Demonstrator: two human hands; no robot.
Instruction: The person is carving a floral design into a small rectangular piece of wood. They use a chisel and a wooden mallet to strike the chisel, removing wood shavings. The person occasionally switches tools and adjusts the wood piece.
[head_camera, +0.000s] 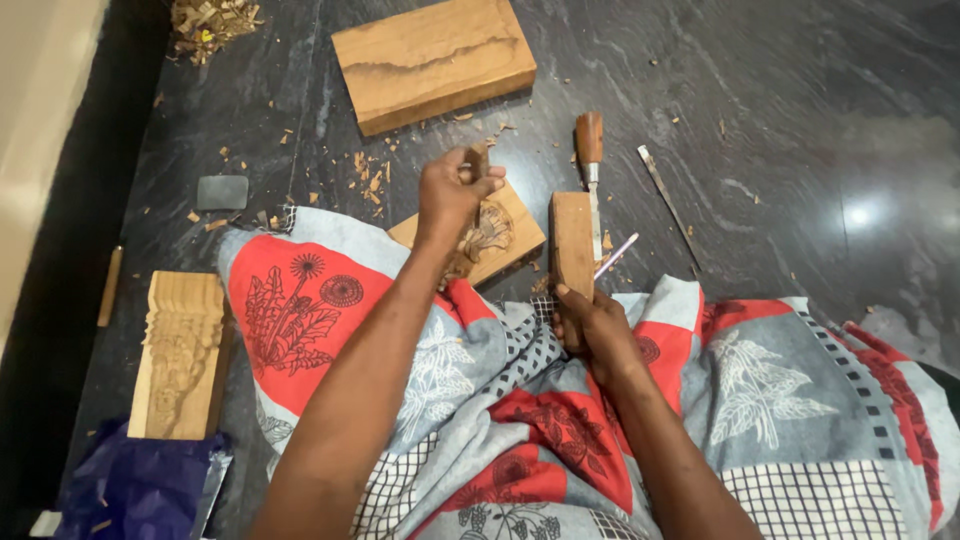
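Left hand (455, 192): fingers clenched on a brown wooden chisel handle (478, 160) (over the carved wood block (490, 235)).
Right hand (595, 330): fingers grasping a rectangular wooden mallet (572, 243).

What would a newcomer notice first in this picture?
At the centre, the left hand grips a wooden-handled chisel set on a small carved wooden block, while the right hand holds a rectangular wooden mallet upright beside it. A red, grey and white floral cloth spreads below them.

Bare dark floor (800, 130) is lying open at my two o'clock; a large wooden block (435, 62) is barring twelve, loose chisels (590, 150) are crowding one, a carved panel (180, 350) is blocking nine.
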